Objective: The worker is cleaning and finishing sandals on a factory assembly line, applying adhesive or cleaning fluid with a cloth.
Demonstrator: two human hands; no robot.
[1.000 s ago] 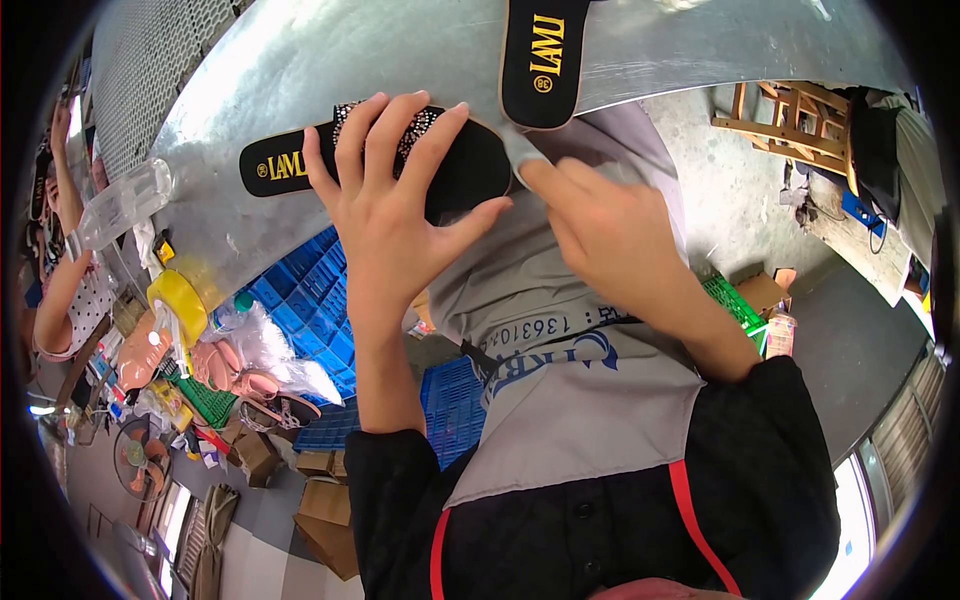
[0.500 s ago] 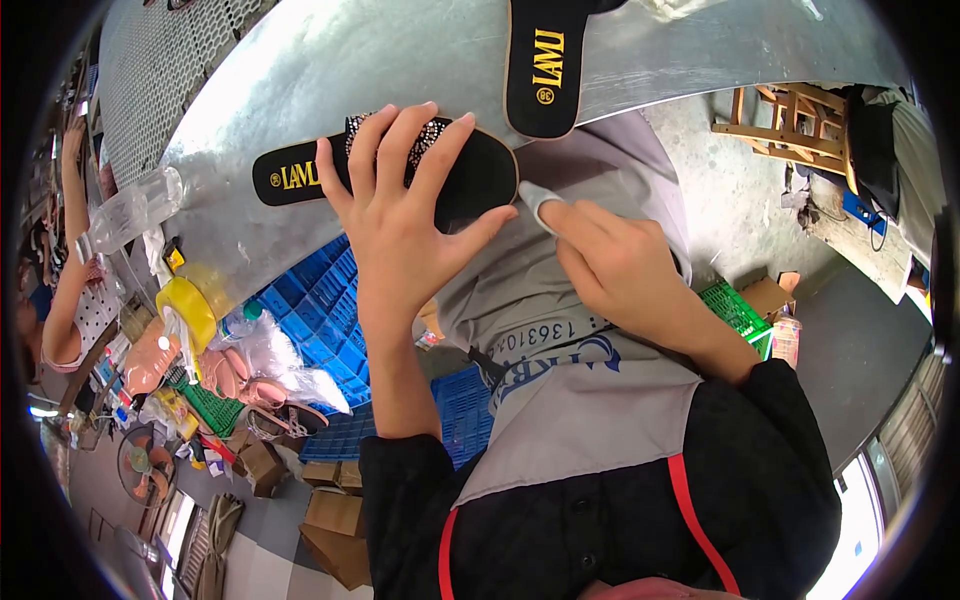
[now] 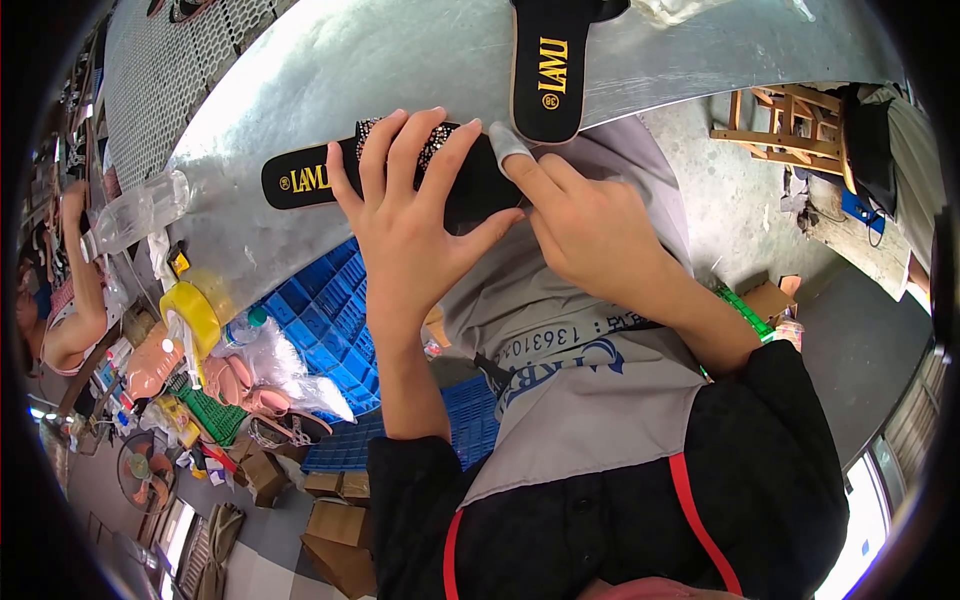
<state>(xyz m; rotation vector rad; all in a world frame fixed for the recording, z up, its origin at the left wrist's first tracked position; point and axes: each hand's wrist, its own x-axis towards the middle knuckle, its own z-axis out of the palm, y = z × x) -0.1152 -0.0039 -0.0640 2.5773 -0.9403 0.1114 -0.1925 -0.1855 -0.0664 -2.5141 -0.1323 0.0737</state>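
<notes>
Closest in, the grey apron [image 3: 580, 400] over black sleeves fills the lower view. Above it the left hand [image 3: 415, 215] lies flat, fingers spread, pressing down on the black flat sandal with a studded strap [image 3: 330, 178], which rests at the near edge of the grey metal table [image 3: 400, 60]. The right hand [image 3: 590, 225] is just beside it, its taped forefinger touching the sandal's right end; whether it grips anything there I cannot tell. The hands are close together, both on the sandal.

The sandal looks light, with a thin sole that likely bends lengthwise, so it is best taken across the middle, under the strap, or pinned flat as here. The studs look like something that could snag or pop off, so the bare sole edges seem the safer hold. Its insole is black with yellow printing at the left end.

Farther off lies a second black sandal sole [image 3: 550, 70], well apart. Left, below the table, are blue plastic crates [image 3: 320, 310] and a yellow tape roll [image 3: 195, 310].
</notes>
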